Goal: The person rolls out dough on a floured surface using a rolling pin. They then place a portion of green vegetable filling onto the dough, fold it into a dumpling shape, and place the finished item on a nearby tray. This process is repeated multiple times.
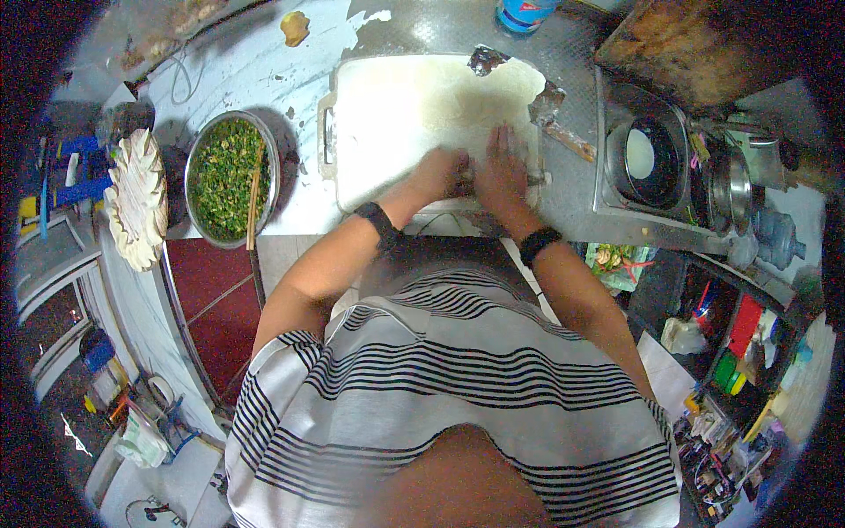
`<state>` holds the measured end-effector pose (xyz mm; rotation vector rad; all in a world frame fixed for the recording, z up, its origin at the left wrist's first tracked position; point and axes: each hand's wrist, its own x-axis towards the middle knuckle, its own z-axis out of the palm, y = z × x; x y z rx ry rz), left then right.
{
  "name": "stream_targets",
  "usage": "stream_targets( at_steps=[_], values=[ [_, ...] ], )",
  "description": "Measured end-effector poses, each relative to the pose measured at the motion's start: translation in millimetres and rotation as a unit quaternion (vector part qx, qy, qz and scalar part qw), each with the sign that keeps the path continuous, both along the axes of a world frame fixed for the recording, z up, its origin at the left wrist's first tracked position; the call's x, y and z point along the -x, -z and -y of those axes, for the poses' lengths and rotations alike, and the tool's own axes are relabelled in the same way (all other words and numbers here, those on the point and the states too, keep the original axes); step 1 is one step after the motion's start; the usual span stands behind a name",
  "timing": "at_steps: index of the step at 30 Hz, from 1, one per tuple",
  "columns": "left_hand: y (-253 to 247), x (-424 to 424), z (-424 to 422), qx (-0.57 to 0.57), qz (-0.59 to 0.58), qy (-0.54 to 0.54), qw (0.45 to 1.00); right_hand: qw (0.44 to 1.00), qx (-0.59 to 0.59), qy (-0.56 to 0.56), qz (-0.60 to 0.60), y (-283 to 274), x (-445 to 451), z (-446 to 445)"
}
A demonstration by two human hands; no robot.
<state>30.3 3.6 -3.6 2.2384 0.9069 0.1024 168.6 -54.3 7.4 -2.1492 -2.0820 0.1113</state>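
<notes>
A white cutting board (396,112) with a handle at its left end lies on the counter before me. My left hand (443,173) is bent and blurred low on the board, near its front edge. Beside it my right hand (502,165) lies with fingers stretched away from me, palm down. Whether something small is under or between the hands is hidden. A metal bowl of chopped greens (228,178) stands left of the board, with chopsticks (254,191) resting in it. Further left, a plate (138,198) holds pale dumplings around its edge.
A metal sink (601,145) with a pan (663,171) in it is at the right. A dark-bladed tool with a wooden handle (571,142) lies by the board's right edge. A yellowish lump (295,28) and a blue container (523,14) are at the back.
</notes>
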Motion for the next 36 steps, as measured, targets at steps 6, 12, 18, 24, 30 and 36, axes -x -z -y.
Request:
stream_targets(
  at_steps=[6,12,18,24,30,36],
  values=[
    [-25,4,-10,0.001,-0.001,-0.018,1.000,0.990,0.115,0.034,-0.068,-32,12,-37],
    [35,20,-11,-0.023,-0.056,0.015,0.998,0.994,0.101,-0.022,0.038,3,8,12],
    [4,8,-21,-0.026,-0.147,-0.024,0.989,0.998,0.056,0.007,-0.017,-7,20,-38],
    [26,45,-14,-0.047,-0.061,-0.008,0.997,0.997,0.011,-0.081,0.003,5,14,21],
    [-24,25,-32,-0.026,-0.198,-0.014,0.980,0.997,0.022,-0.006,-0.077,4,23,-55],
    [12,64,-33,-0.099,0.021,-0.081,0.992,0.992,0.073,-0.105,-0.012,5,25,17]
  ],
)
